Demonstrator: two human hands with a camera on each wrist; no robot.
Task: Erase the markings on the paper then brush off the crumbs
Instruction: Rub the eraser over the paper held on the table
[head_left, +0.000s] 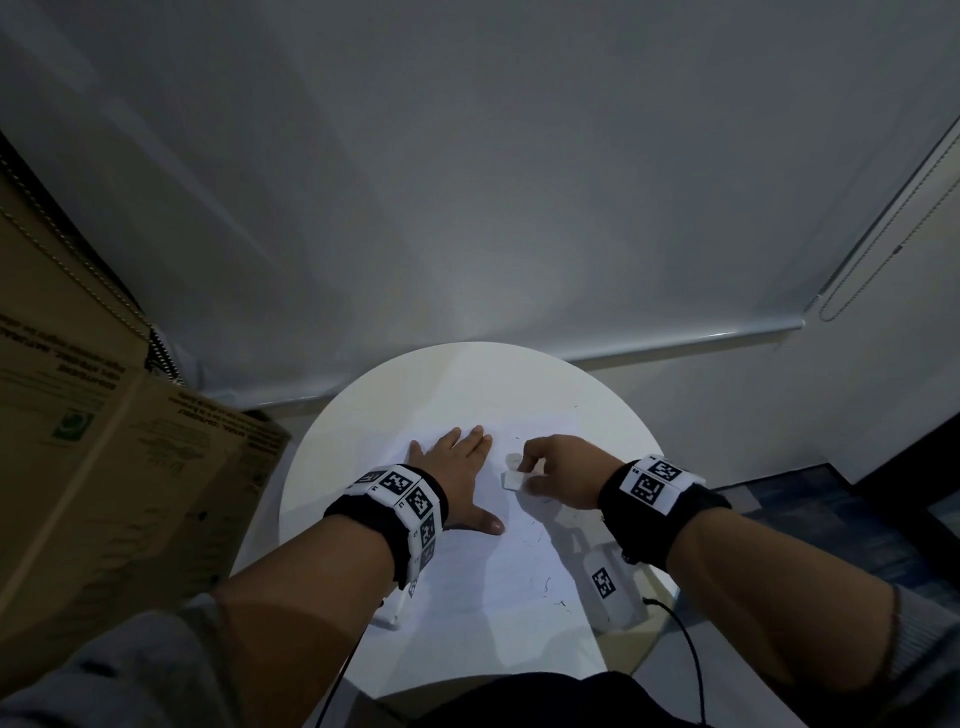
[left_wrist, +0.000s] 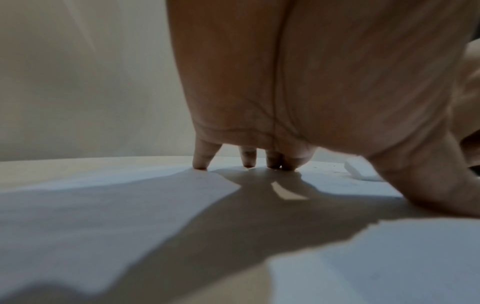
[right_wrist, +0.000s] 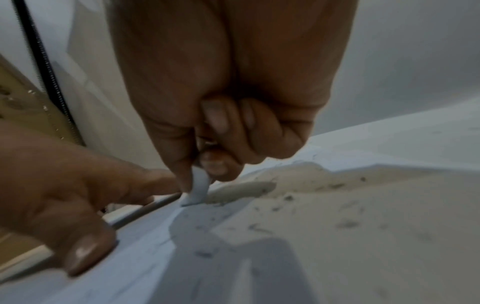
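A white sheet of paper (head_left: 498, 566) lies on a round white table (head_left: 363, 410). My left hand (head_left: 457, 467) lies flat on the paper's left part, fingers spread and straight, fingertips (left_wrist: 200, 164) and thumb pressing down. My right hand (head_left: 550, 467) pinches a small white eraser (head_left: 513, 479) between thumb and fingers, its lower end (right_wrist: 196, 195) on the paper just right of the left hand. Dark eraser crumbs (right_wrist: 288, 198) lie scattered over the paper (right_wrist: 337, 236), and more crumbs (head_left: 543, 584) lie nearer me.
A large cardboard box (head_left: 104, 467) stands close on the left of the table. A white device (head_left: 605, 582) with a square marker and a black cable lies at the table's right edge. A grey wall rises behind.
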